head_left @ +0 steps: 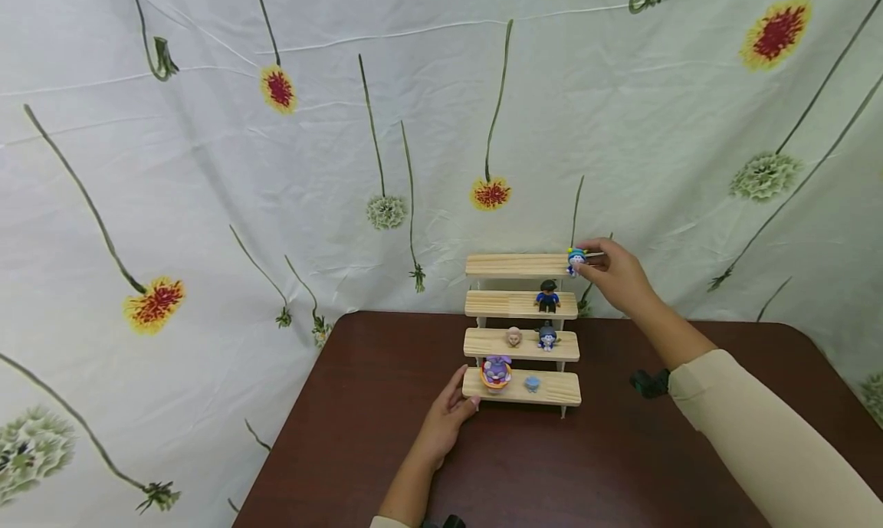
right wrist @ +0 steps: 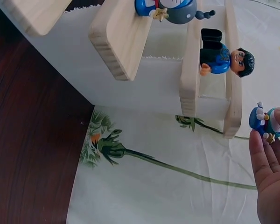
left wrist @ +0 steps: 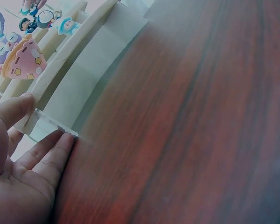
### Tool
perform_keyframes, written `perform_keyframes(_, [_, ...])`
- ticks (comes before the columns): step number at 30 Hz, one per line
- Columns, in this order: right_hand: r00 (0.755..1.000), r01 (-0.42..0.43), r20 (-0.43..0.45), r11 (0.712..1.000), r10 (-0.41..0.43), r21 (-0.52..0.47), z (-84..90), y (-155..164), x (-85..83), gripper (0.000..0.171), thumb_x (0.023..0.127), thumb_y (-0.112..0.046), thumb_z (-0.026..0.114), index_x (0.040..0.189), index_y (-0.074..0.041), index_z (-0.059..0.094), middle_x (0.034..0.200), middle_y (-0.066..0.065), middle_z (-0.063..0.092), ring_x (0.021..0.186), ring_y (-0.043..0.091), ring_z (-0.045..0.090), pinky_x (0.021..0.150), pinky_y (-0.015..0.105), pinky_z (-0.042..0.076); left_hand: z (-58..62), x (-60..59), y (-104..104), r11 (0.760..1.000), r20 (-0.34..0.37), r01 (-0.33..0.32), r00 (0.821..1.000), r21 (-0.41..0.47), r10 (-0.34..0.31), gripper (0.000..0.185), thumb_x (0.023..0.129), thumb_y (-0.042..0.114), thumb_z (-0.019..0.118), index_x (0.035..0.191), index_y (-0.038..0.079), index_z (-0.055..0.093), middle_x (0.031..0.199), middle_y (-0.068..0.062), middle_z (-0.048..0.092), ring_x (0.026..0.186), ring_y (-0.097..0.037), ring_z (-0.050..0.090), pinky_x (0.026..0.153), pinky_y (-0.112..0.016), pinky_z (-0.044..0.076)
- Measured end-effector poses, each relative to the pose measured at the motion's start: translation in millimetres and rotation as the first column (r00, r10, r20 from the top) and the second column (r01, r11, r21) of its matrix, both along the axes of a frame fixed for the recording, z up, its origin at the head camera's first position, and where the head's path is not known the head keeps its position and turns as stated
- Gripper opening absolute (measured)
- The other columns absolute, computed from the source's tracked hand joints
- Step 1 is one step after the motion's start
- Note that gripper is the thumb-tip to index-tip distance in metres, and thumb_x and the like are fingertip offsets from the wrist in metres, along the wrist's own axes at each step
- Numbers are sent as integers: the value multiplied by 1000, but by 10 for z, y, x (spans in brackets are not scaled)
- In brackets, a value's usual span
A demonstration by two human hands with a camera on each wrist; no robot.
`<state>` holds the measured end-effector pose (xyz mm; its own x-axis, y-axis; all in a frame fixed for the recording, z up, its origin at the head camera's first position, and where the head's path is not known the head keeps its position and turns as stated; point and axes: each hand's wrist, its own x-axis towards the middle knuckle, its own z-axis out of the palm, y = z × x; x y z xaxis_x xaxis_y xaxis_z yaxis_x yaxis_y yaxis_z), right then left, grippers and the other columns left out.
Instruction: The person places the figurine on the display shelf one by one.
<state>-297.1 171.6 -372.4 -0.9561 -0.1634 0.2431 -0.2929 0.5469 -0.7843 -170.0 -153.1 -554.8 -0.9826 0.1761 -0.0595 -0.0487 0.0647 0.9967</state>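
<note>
A tiered wooden display stand (head_left: 522,304) with four steps stands on the table. My left hand (head_left: 443,421) grips the left end of its lowest step, thumb at the front edge. In the left wrist view, its fingertips (left wrist: 65,140) touch the stand's white support near the tabletop. My right hand (head_left: 616,273) pinches a small blue-and-white figurine (right wrist: 260,119) with yellow bits between thumb and fingers. In the head view this figurine overlaps the right end of the top step; in the right wrist view it shows beyond the plank's edge.
On the steps sit a black-haired toy figure (head_left: 548,296), a blue-grey figurine (head_left: 547,337), a beige head-like piece (head_left: 513,336), a purple long-eared figurine in a pink cup (left wrist: 25,58) and a small light-blue piece (head_left: 532,384). A flower-printed cloth (head_left: 441,152) hangs behind the table (head_left: 386,375).
</note>
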Motion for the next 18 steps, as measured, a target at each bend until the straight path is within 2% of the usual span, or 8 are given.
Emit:
perform_keyframes(9, [1000, 0, -21, 1000, 1, 22, 29, -135, -97, 41, 103, -16, 60, 140, -1, 51, 138, 23, 56, 124, 41, 60, 99, 54, 54, 19, -6, 4, 1000, 15, -5, 1000, 16, 5, 71, 102, 27, 61, 163, 20, 24, 152, -24, 48, 131, -27, 56, 110, -38, 49])
perform_keyframes(18, [1000, 5, 24, 999, -6, 42, 67, -206, -174, 42, 104, -18, 59, 142, -4, 50, 140, 21, 55, 127, 40, 58, 98, 54, 54, 28, 1, 7, 1000, 14, -11, 1000, 15, 11, 70, 102, 25, 61, 162, 21, 24, 150, -24, 50, 129, -26, 58, 109, -37, 50])
